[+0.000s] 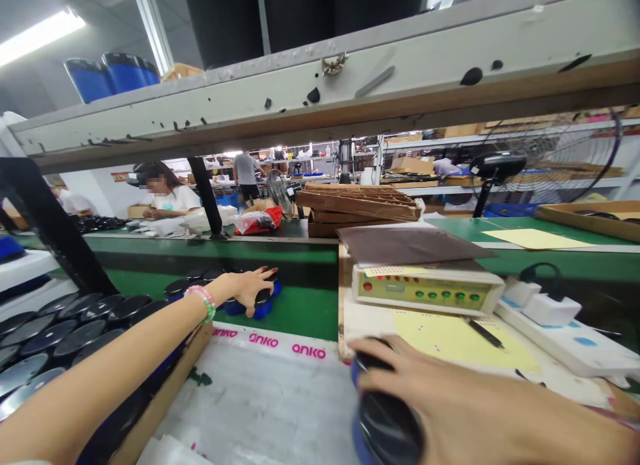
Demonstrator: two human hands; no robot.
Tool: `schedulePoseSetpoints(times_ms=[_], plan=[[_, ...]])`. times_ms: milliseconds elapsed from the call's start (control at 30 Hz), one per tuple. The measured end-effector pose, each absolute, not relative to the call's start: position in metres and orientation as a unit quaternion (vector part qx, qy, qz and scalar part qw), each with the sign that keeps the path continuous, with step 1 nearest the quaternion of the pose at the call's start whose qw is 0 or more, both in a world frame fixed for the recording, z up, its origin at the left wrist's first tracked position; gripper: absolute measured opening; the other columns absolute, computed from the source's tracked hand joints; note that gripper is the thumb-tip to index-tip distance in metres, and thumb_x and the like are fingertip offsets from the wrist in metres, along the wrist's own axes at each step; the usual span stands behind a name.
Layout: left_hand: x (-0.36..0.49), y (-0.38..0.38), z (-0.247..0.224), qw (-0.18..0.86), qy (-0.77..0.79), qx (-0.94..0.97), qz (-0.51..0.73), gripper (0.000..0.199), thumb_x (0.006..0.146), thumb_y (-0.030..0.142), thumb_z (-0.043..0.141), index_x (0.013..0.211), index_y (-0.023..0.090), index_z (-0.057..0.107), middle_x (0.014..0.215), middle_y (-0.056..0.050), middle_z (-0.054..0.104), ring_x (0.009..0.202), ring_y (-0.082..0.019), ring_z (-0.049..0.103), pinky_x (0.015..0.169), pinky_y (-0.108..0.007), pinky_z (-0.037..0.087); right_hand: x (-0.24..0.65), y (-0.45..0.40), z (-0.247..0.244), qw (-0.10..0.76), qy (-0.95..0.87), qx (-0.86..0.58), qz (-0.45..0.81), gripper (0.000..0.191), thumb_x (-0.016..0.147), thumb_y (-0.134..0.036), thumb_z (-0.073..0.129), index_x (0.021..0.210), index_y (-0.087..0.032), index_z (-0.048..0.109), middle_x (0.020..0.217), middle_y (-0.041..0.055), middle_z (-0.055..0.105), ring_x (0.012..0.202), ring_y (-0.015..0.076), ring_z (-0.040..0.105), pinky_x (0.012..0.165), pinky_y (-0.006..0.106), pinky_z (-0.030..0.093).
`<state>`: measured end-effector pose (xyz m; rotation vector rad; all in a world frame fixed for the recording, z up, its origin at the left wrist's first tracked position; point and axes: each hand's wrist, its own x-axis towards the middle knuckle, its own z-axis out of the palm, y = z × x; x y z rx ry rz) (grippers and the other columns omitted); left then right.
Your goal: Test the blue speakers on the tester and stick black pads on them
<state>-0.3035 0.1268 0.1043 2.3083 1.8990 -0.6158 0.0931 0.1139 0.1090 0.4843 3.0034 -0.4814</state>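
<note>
A round canister (386, 428) sits under the right hand (450, 398), at the near edge of the bench, its blue plastic body showing below a glossy black lid. The fingers curl over that lid, clamped on it. The left hand (247, 288), out ahead over the green belt (300, 315), spreads its fingers on a second canister (263, 306) and touches the black top; whether it grips, I cannot tell. More canisters (187, 288) stand clustered just beyond those fingers. A beaded bracelet (203, 302) circles the left wrist.

Left of the left forearm, a cardboard box (165, 392) holds rows of flat, shiny black discs (60, 338). Between the hands lies a pale mat (260, 398) with pink "anko" print along its edge.

Ahead of the right hand stands a beige tester box (425, 288) with a green panel of round buttons, a brown sheet (415, 245) lying on it. Beside that hand are yellow paper (460, 342), a black pen (484, 332) and a white power strip (565, 338). Beyond the left hand, across the belt, a seated co-worker (170, 198) in a white shirt works near stacked corrugated cardboard trays (360, 205).
</note>
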Motion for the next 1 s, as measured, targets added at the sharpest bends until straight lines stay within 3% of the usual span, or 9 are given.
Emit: schedulePoseSetpoints(times_ms=[100, 200, 333, 467, 600, 700, 767, 900, 1000], plan=[[-0.301, 0.123, 0.105, 0.041, 0.628, 0.748, -0.211, 0.088, 0.042, 0.015, 0.08, 0.124, 0.024, 0.048, 0.155, -0.015, 0.006, 0.139, -0.041, 0.011, 0.102, -0.051, 0.034, 0.008, 0.141, 0.125, 0.043, 0.979, 0.142, -0.137, 0.079, 0.05, -0.045, 0.08, 0.122, -0.026, 0.055, 0.151, 0.0067, 0.02, 0.126, 0.0433, 0.032, 0.099, 0.052, 0.038], [-0.297, 0.102, 0.12, 0.014, 0.643, 0.741, -0.193, 0.107, 0.05, 0.012, 0.072, 0.142, 0.023, 0.02, 0.154, -0.02, 0.002, 0.139, -0.041, 0.01, 0.102, -0.054, 0.034, -0.065, 0.171, 0.117, 0.057, 0.977, 0.157, -0.136, 0.081, 0.054, -0.046, 0.08, 0.127, -0.025, 0.051, 0.153, 0.0075, 0.014, 0.128, 0.047, 0.026, 0.096, 0.059, 0.036], [-0.29, 0.056, 0.16, -0.05, 0.65, 0.743, -0.149, 0.096, 0.066, 0.012, 0.057, 0.146, 0.022, 0.005, 0.155, -0.017, -0.003, 0.141, -0.033, 0.002, 0.107, -0.051, 0.028, -0.122, 0.185, 0.11, 0.075, 0.971, 0.172, -0.149, 0.056, 0.085, -0.036, 0.061, 0.135, -0.024, 0.04, 0.15, 0.0093, 0.023, 0.128, 0.0347, 0.034, 0.097, 0.057, 0.037], [-0.277, 0.018, 0.189, -0.094, 0.649, 0.744, -0.125, 0.084, 0.074, 0.016, 0.053, 0.146, 0.024, 0.009, 0.155, -0.013, 0.006, 0.142, -0.03, 0.007, 0.109, -0.051, 0.023, -0.137, 0.176, 0.127, 0.079, 0.971, 0.167, -0.152, 0.058, 0.087, -0.036, 0.06, 0.138, -0.024, 0.036, 0.147, 0.0107, 0.027, 0.127, 0.0337, 0.037, 0.098, 0.058, 0.035], [-0.244, 0.008, 0.187, -0.151, 0.614, 0.772, -0.068, 0.065, 0.08, 0.019, 0.052, 0.141, 0.022, 0.028, 0.149, -0.013, 0.025, 0.136, -0.032, 0.025, 0.107, -0.049, 0.03, -0.089, 0.166, 0.17, 0.04, 0.981, 0.136, -0.136, 0.087, 0.072, -0.046, 0.072, 0.144, -0.027, 0.026, 0.15, 0.0102, 0.021, 0.129, 0.035, 0.033, 0.102, 0.049, 0.032], [-0.192, 0.013, 0.173, -0.128, 0.544, 0.829, -0.034, 0.05, 0.082, 0.021, 0.053, 0.132, 0.022, 0.043, 0.14, -0.012, 0.038, 0.128, -0.031, 0.035, 0.104, -0.048, 0.036, -0.008, 0.157, 0.205, 0.024, 0.984, 0.13, -0.119, 0.074, 0.074, -0.047, 0.067, 0.139, -0.028, 0.037, 0.142, 0.0048, 0.036, 0.122, 0.0276, 0.042, 0.101, 0.038, 0.035], [-0.145, 0.017, 0.16, -0.071, 0.479, 0.874, -0.028, 0.048, 0.08, 0.026, 0.058, 0.127, 0.024, 0.047, 0.138, -0.012, 0.04, 0.126, -0.032, 0.036, 0.101, -0.05, 0.039, 0.055, 0.146, 0.219, 0.02, 0.98, 0.171, -0.103, 0.067, 0.077, -0.046, 0.062, 0.137, -0.025, 0.041, 0.136, 0.0071, 0.043, 0.119, 0.0296, 0.045, 0.099, 0.042, 0.036], [-0.043, 0.033, 0.12, 0.063, 0.349, 0.935, 0.02, 0.075, 0.069, 0.052, 0.069, 0.132, 0.024, 0.042, 0.147, -0.018, 0.023, 0.133, -0.045, 0.021, 0.096, -0.06, 0.04, 0.163, 0.119, 0.209, 0.081, 0.935, 0.336, -0.074, 0.051, 0.075, -0.031, 0.06, 0.125, -0.023, 0.053, 0.123, 0.0085, 0.055, 0.109, 0.0301, 0.054, 0.09, 0.043, 0.043], [0.018, 0.052, 0.085, 0.157, 0.322, 0.933, 0.038, 0.098, 0.056, 0.068, 0.07, 0.137, 0.025, 0.036, 0.15, -0.02, 0.008, 0.133, -0.053, 0.009, 0.093, -0.069, 0.035, 0.217, 0.102, 0.174, 0.102, 0.891, 0.424, -0.126, 0.054, 0.065, -0.026, 0.061, 0.119, -0.025, 0.058, 0.117, 0.0091, 0.059, 0.106, 0.031, 0.058, 0.084, 0.042, 0.048]])
